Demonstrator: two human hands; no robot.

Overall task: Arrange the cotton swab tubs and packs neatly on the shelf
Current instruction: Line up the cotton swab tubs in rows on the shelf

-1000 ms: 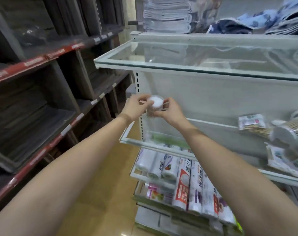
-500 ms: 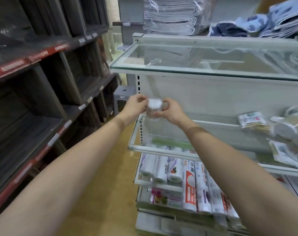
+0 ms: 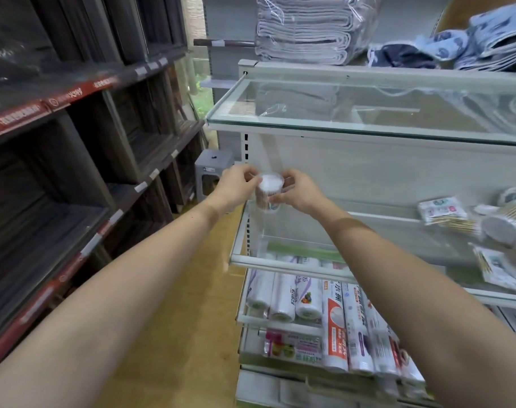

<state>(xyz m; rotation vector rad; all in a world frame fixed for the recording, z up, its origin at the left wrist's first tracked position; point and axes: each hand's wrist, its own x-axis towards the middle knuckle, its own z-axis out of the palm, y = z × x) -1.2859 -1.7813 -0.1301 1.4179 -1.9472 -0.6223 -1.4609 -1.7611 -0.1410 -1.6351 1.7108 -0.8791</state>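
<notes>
A clear round cotton swab tub (image 3: pixel 269 192) with white swab tips on top is held upright between both hands, above the left end of the glass shelf (image 3: pixel 283 262). My left hand (image 3: pixel 236 184) grips its left side and my right hand (image 3: pixel 296 191) grips its right side. At the right end of the same shelf lie more tubs (image 3: pixel 504 223) on their sides and flat swab packs (image 3: pixel 443 210), piled loosely.
An upper glass shelf (image 3: pixel 368 125) juts out above the hands, with folded cloths on top. Rolls of plastic bags (image 3: pixel 283 297) fill the lower shelves. Dark wooden shelving (image 3: pixel 74 160) lines the left side of the aisle. A grey stool (image 3: pixel 211 169) stands behind.
The view has shifted left and lower, so the shelves sit further right. Both hands still hold the tub, which now stands a little lower, nearer the shelf's left end.
</notes>
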